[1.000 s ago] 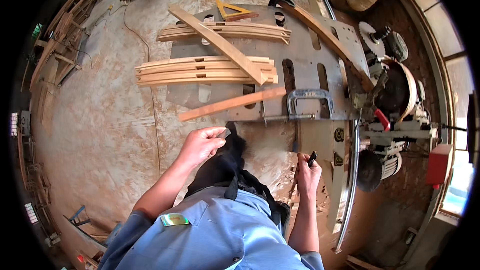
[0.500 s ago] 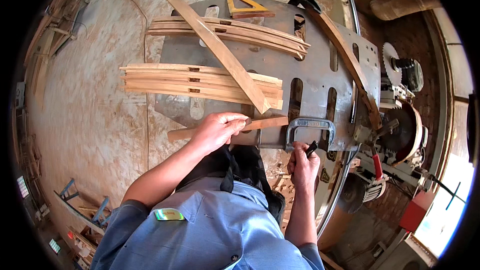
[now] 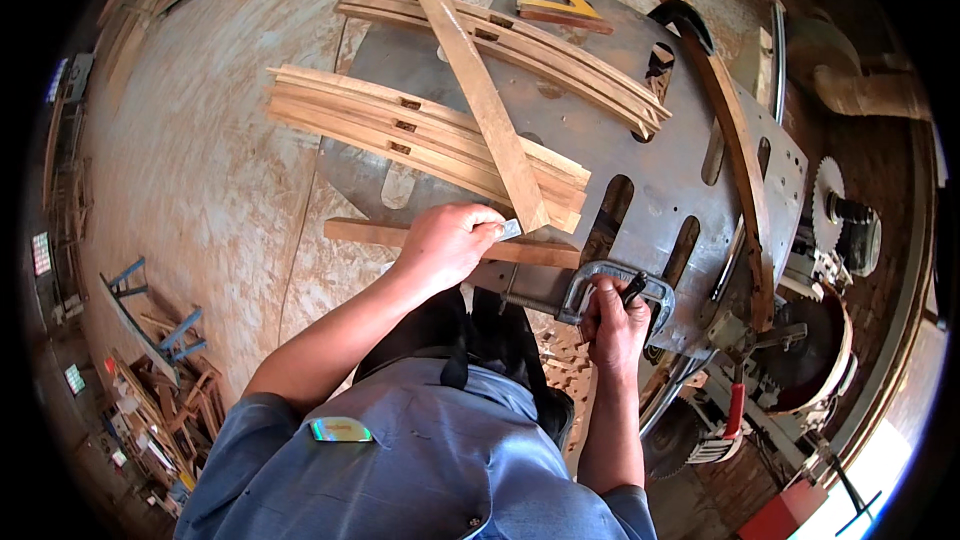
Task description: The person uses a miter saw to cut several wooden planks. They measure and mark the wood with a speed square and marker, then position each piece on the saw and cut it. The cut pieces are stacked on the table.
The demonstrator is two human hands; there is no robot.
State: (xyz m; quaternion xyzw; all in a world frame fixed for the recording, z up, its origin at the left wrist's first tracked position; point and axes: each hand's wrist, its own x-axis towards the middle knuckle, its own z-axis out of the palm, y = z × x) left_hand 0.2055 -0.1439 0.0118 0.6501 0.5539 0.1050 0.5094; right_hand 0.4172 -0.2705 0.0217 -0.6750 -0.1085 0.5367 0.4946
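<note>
My left hand (image 3: 442, 248) is closed in a pinch on a small flat pale-grey piece (image 3: 511, 229), its kind not clear. It is above a narrow wooden strip (image 3: 365, 231) lying along the near side of the metal table. My right hand (image 3: 616, 322) is closed around a slim black pen-like tool (image 3: 635, 287), whose lower part is hidden in the fingers. This hand overlaps the grey C-clamp (image 3: 660, 292) at the table's near edge; whether it touches the clamp, I cannot tell. A long flat wooden board (image 3: 470, 75) slants across two groups of slotted wooden strips (image 3: 340, 115).
A yellow triangular square (image 3: 560, 2) rests at the slotted metal table's (image 3: 650, 185) far side. A long wooden beam (image 3: 735, 130) runs along its right, with a black curved part over it. Machinery with exposed saw blades (image 3: 828, 202) stands to the right. Scrap wood (image 3: 190, 405) lies lower left.
The view has turned, so the table appears tilted. The small piece in my left hand now shows a pale face instead of a dark one. My right hand now overlaps the C-clamp more.
</note>
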